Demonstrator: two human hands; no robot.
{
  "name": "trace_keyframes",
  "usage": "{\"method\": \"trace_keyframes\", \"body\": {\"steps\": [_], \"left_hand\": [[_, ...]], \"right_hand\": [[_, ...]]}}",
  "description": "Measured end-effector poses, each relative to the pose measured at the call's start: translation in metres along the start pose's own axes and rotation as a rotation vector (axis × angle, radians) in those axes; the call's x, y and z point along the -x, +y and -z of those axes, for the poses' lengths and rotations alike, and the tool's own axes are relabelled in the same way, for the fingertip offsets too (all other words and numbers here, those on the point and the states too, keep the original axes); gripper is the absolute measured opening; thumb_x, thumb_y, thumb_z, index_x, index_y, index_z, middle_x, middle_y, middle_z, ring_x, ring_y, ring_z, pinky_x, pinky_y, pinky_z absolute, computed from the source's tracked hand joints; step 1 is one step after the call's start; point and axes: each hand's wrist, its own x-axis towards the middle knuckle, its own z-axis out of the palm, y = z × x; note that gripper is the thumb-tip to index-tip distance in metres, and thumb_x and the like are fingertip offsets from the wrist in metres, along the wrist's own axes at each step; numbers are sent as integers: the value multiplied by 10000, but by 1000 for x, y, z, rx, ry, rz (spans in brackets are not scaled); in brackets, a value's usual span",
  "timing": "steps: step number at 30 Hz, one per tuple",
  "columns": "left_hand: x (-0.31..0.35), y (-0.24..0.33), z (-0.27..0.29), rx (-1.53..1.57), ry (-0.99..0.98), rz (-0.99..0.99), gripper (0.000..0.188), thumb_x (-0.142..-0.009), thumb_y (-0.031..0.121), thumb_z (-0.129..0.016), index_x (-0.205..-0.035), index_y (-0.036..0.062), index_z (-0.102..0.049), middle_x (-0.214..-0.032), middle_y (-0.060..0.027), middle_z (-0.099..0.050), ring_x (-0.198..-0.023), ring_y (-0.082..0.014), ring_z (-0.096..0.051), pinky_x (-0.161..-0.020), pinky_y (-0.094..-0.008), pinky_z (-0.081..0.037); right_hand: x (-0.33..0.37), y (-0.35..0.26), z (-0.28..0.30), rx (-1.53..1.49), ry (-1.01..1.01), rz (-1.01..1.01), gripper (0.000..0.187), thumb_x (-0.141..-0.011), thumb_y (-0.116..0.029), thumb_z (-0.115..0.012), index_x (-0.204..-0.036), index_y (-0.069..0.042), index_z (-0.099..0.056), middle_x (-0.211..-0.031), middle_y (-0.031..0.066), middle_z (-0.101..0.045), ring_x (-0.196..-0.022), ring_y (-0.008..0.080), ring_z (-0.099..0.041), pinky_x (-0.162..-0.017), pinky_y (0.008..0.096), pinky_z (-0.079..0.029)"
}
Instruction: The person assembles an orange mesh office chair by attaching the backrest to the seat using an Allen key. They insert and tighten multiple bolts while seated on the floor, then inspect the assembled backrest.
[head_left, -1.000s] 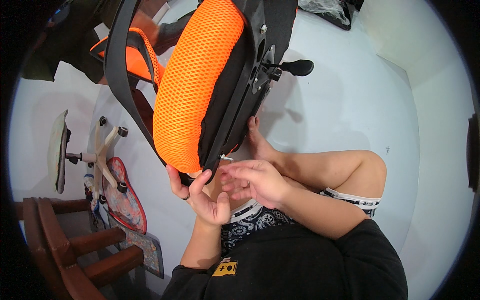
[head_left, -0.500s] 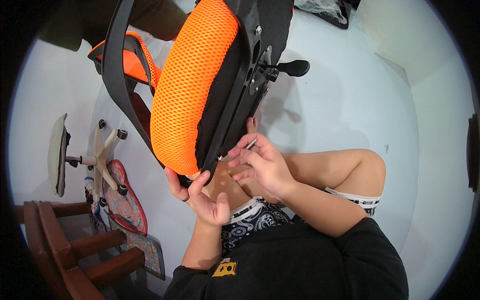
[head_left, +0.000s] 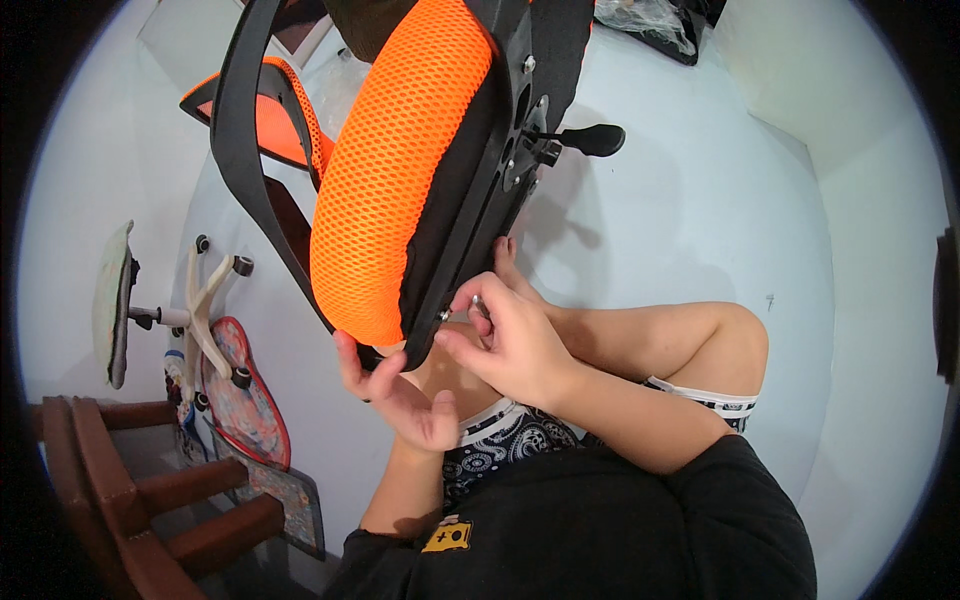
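An office chair seat with an orange mesh cushion (head_left: 390,180) is tipped up in front of me, its black underside frame (head_left: 465,255) facing right. My left hand (head_left: 410,400) grips the chair's lower corner, fingertips at the black edge below the cushion. A silver bolt (head_left: 443,316) sticks out near that corner. Just right of the bolt is my right hand (head_left: 515,345), fingers curled around a short metal rod (head_left: 477,301), mostly hidden by them. The black armrest (head_left: 235,130) loops along the left side, and a black lever (head_left: 592,139) juts from the underside.
An orange mesh piece with a black frame (head_left: 280,125) is behind the armrest. At left are a chair base with casters (head_left: 205,300), a red-edged mat (head_left: 250,400) and brown wooden furniture (head_left: 110,480). Plastic wrapping (head_left: 645,15) lies at the far right. My bare legs (head_left: 650,330) are folded beneath.
My right hand has turned and curled its fingers inward around the rod, close to the bolt. The chair has shifted slightly right. My left hand stays at the corner.
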Motion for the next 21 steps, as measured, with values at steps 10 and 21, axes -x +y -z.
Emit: {"method": "trace_keyframes", "body": {"steps": [10,21], "left_hand": [[0,2,1,-30,-12,-2,534,-754,354,-616,-1186,108,-422,-1387,-180,-179,-1289,-329,-232,-1033,-447,-255],[-133,35,2,-293,-100,-217,538,-791,220,-501,-1252,-25,-373,-1276,-187,-411,-1179,-282,-393,-964,-388,-302]], "right_hand": [[-2,-3,7,190,-12,88,206,-759,-187,-665,-828,-57,-520,-684,69,-536,-576,233,-518,-1013,440,-291],[-3,9,-1,277,-10,101,304,-774,-328,-626,-862,-63,-505,-785,102,-579,-659,310,-594,-552,387,-484]]}}
